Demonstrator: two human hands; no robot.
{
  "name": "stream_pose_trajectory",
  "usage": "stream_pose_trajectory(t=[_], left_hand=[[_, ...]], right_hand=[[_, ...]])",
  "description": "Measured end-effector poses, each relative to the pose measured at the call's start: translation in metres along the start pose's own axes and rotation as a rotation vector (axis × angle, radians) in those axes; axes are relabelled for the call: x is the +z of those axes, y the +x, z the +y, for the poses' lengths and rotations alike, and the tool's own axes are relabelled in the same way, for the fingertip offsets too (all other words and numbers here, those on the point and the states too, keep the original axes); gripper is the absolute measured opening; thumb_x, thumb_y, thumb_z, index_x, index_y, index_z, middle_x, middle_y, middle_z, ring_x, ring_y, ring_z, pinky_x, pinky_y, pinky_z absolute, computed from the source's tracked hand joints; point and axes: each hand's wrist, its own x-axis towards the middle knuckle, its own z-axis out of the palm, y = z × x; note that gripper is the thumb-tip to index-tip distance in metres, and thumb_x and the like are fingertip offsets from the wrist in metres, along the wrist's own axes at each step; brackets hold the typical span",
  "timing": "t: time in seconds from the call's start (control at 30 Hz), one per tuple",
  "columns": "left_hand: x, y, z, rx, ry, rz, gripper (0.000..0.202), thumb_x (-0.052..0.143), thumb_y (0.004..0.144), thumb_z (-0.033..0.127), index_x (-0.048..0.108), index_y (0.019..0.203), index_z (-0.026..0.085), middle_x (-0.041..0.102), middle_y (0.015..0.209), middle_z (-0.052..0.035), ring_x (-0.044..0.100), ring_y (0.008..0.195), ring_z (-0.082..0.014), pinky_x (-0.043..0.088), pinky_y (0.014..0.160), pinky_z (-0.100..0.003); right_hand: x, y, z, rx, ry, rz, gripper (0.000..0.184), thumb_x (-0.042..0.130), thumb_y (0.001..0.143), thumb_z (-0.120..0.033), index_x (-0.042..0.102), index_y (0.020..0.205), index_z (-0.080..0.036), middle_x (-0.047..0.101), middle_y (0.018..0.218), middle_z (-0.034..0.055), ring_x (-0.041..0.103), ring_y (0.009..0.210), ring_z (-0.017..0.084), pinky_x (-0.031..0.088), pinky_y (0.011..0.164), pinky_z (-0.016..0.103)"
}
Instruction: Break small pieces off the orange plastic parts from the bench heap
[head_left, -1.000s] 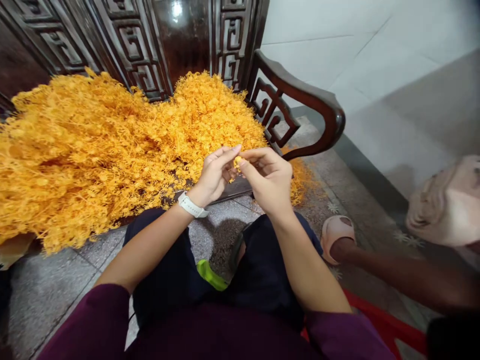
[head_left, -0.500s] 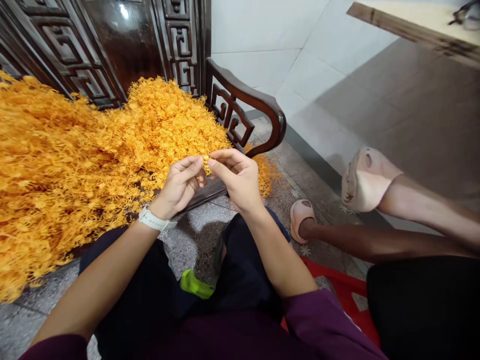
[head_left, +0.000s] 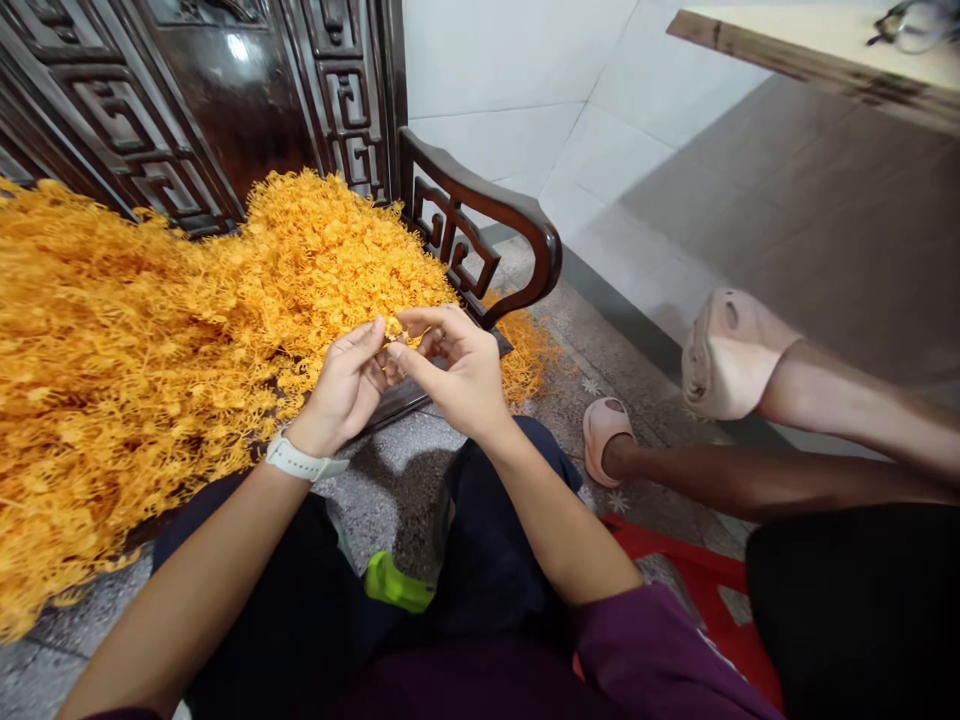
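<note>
My left hand (head_left: 346, 385), with a pale watch band (head_left: 300, 458) on its wrist, pinches a small yellow-orange plastic flower piece (head_left: 394, 328) between thumb and fingers. From the other side the thumb and index finger of my right hand (head_left: 461, 372) close on the same piece. Both hands meet in front of a large heap of yellow-orange plastic flower pieces (head_left: 322, 250), thin and frilly, piled on a dark carved wooden bench (head_left: 277, 125). The fingers partly cover the held piece, so its exact shape is hard to make out.
The bench's curved armrest (head_left: 517, 215) rises beyond my right hand. More orange pieces (head_left: 525, 350) lie on the floor below it. To the right are another person's legs in pink slippers (head_left: 606, 440), a red stool (head_left: 697, 590) and a wooden tabletop (head_left: 817, 50) with glasses.
Both hands have shifted slightly left and down in the view. My right fingers have spread a little around the small piece. The camera view has also moved slightly.
</note>
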Motion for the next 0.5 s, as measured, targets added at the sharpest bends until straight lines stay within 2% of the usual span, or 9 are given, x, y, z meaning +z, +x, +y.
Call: stream_pose_trajectory(t=[0.1, 0.27, 0.4, 0.5], left_hand=[[-0.0001, -0.0004, -0.0001, 0.010, -0.005, -0.001, 0.028, 0.086, 0.084, 0.036, 0.069, 0.082, 0.015, 0.065, 0.072, -0.0016, 0.060, 0.058, -0.0096, 0.052, 0.056, -0.019], [0.0018, -0.0013, 0.0025, -0.008, 0.035, 0.008, 0.033, 0.087, 0.083, 0.041, 0.068, 0.080, 0.014, 0.066, 0.072, -0.0021, 0.061, 0.059, -0.0110, 0.053, 0.056, -0.021], [0.0023, -0.0018, 0.0028, -0.010, 0.080, -0.007, 0.037, 0.088, 0.080, 0.046, 0.070, 0.082, 0.013, 0.065, 0.072, -0.0025, 0.059, 0.058, -0.0102, 0.050, 0.053, -0.020], [0.0021, -0.0019, 0.0019, -0.001, 0.117, -0.027, 0.039, 0.087, 0.080, 0.048, 0.070, 0.079, 0.013, 0.063, 0.069, -0.0023, 0.056, 0.055, -0.0096, 0.048, 0.051, -0.020]], right_hand=[[-0.0022, 0.0005, 0.0012, -0.020, -0.008, -0.012, 0.025, 0.080, 0.089, -0.032, 0.074, 0.112, -0.024, 0.067, 0.099, 0.0022, 0.059, 0.075, 0.012, 0.054, 0.070, 0.030], [-0.0035, 0.0009, 0.0012, 0.029, 0.022, -0.054, 0.035, 0.082, 0.088, -0.038, 0.074, 0.118, -0.024, 0.068, 0.093, 0.0019, 0.061, 0.078, 0.013, 0.055, 0.071, 0.030], [-0.0032, 0.0007, -0.0005, -0.009, 0.038, -0.073, 0.027, 0.082, 0.088, -0.038, 0.076, 0.110, -0.023, 0.068, 0.086, 0.0009, 0.061, 0.076, 0.013, 0.053, 0.069, 0.030], [-0.0016, 0.0000, -0.0023, 0.029, 0.095, -0.071, 0.028, 0.085, 0.085, -0.041, 0.074, 0.102, -0.021, 0.067, 0.082, -0.0002, 0.060, 0.071, 0.012, 0.052, 0.066, 0.029]])
